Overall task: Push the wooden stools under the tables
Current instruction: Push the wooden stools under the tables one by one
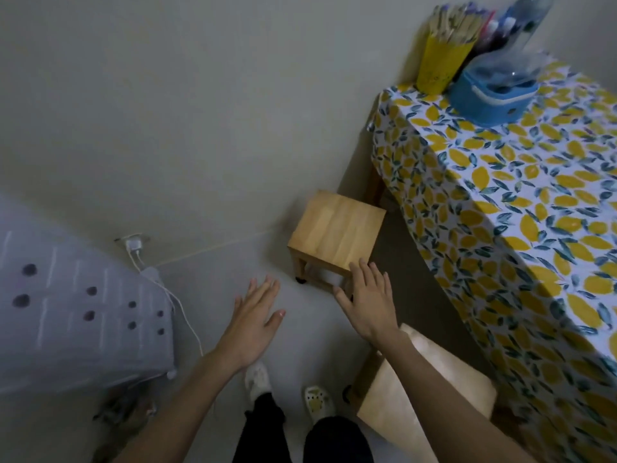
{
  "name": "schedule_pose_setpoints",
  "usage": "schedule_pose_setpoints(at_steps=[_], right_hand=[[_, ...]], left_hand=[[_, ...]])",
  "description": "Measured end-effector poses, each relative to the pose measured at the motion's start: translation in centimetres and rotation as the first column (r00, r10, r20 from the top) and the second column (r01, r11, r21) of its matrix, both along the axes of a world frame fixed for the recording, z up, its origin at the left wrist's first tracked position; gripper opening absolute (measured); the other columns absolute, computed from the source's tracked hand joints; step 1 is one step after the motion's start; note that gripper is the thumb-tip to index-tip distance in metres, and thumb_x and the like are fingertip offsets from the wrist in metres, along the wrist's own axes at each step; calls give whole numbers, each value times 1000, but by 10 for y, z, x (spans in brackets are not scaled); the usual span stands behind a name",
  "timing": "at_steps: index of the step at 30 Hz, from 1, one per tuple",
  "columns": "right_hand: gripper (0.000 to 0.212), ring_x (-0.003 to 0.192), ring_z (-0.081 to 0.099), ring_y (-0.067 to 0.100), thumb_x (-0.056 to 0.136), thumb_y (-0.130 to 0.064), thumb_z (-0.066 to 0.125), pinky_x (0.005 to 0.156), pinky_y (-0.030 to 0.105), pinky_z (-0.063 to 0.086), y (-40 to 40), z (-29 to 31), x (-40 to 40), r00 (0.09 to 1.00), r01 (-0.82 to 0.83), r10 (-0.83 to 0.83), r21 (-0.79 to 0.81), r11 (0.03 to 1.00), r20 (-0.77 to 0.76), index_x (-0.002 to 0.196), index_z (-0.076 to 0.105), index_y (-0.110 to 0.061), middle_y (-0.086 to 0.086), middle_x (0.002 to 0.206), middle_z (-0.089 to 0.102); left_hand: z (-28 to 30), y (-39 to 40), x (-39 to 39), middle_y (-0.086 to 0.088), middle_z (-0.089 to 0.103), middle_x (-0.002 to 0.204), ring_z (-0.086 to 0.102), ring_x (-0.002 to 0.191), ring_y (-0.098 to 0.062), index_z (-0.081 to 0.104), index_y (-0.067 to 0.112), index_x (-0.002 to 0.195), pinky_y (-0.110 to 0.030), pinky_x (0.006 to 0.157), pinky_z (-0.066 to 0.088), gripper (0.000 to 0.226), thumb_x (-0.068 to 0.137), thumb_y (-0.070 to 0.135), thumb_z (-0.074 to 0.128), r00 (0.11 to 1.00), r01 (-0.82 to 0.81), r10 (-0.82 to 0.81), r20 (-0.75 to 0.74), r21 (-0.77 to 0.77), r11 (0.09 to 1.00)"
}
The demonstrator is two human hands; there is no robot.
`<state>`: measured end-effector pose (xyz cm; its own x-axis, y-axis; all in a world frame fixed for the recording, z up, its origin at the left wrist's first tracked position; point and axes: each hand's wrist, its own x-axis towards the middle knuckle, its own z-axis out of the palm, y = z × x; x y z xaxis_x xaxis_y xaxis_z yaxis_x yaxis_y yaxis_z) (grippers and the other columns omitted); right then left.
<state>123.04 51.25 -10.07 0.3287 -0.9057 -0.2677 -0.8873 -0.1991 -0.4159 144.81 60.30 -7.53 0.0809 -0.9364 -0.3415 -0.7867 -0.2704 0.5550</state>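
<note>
1. Nearest: two feet in pale shoes (257, 379) on the floor (217, 289), dark trouser legs above them.
2. Near stool (424, 385), pale wooden top, stands at the lower right, just beside the hanging cloth of the surface; one dark-capped leg shows at its left corner. The right forearm crosses over it.
3. Left hand (255, 319): fingers straight and spread, palm down, holding nothing, in the air over the bare floor, apart from the right hand.
4. Right hand (367, 299): fingers straight and spread, holding nothing, reaching toward the near edge of the far stool. Fingertips overlap that edge in view; whether they touch it, cannot tell.
5. Far stool (337, 233): small, square wooden top, upright on the floor by the wall (167, 111), standing out in the open just beside the end of the surface, not under it. Black foot caps show on its near legs.
6. Left side: a pale plastic basket (66, 305) with round holes, blurred. Behind it a white plug (133, 243) at the foot of the wall, its cable trailing down past the basket.
7. Surface (500, 202): covered by a lemon-print cloth hanging low along its side; a wooden leg shows at the far corner.
8. Far corner of the surface: yellow cup (440, 66) full of sticks, blue container (490, 95) beside it, a clear bottle (531, 15) behind.
</note>
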Motion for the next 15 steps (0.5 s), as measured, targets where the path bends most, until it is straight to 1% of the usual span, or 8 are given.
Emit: schedule_pose_setpoints(at_steps=[3,5,7,9,12,14,15], right_hand=[[65,151,1,24,100,-52,31,121,43,-3,-25,-30,22,996,93,-93,26,995,-18,153,19,-17,7,164,11],[65,151,2,24,100,-51,31,121,42,-3,-42,-58,35,984,177,-176,34,984,-35,153,20,-16,7,164,12],[64,151,2,23,101,-51,31,122,42,-3,-57,-95,49,964,265,-263,38,963,-46,153,20,-17,6,164,12],[62,151,1,23,100,-54,31,121,43,-5,-74,-139,62,943,331,-328,61,941,-55,153,21,-23,3,164,11],[66,151,-2,22,95,-64,27,115,42,-13,-99,-210,75,928,372,-368,83,924,-62,152,22,-31,-3,164,8],[76,151,-4,20,89,-69,16,117,42,-12,-116,-256,83,924,380,-377,62,923,-57,153,22,-29,-2,164,7],[82,151,-5,20,85,-70,12,119,42,-11,-126,-279,87,920,391,-388,39,920,-60,154,21,-26,-1,164,6]], left_hand=[[-30,-50,26,0,3,161,-7,148,-17,14,19,151,-39,120,-3,59,100,32,39,996,84,-83,-39,32,996],[-58,-83,44,2,0,161,-7,148,-17,10,22,151,-39,120,-3,60,100,32,39,983,175,-172,-64,45,984],[-97,-117,62,3,-3,161,-9,148,-15,6,24,152,-37,120,-3,61,100,33,39,965,260,-257,-57,32,965],[-145,-150,77,4,-6,161,-9,148,-15,5,26,152,-35,120,-3,61,100,33,38,951,309,-308,-35,24,951],[-220,-194,88,0,0,161,0,148,-19,10,27,152,-40,121,7,60,100,28,40,947,319,-316,-64,35,947],[-269,-219,94,-4,6,161,6,148,-18,14,26,151,-39,120,14,60,99,21,43,950,299,-295,-103,25,954],[-293,-231,95,-5,7,161,6,148,-19,15,25,151,-39,120,15,60,99,19,44,948,300,-297,-110,12,954]])
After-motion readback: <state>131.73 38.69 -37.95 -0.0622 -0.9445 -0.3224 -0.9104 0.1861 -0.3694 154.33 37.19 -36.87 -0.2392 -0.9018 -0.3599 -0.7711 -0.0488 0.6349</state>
